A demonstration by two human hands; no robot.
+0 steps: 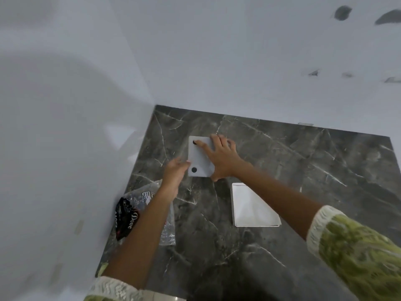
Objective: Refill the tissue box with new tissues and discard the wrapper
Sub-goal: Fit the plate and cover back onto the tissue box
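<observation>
A white tissue box (pixel 200 158) lies on the dark marble counter (pixel 303 170) with a flat face up that carries two black round dots. My right hand (pixel 221 157) spans its top, fingers spread over the far and right edges, the thumb hooked on the near edge. The curled fingertips of my left hand (pixel 174 172) hold the box's left edge. To the near right lies an open white tray-like box part (pixel 249 207), and my right forearm crosses over it. A crumpled clear plastic wrapper (pixel 138 198) with a black label lies at the left, partly under my left forearm.
White walls meet in a corner (pixel 152 83) behind and left of the counter. A blurred white surface (pixel 54 170) fills the left of the view. Bare marble stretches to the right of the box.
</observation>
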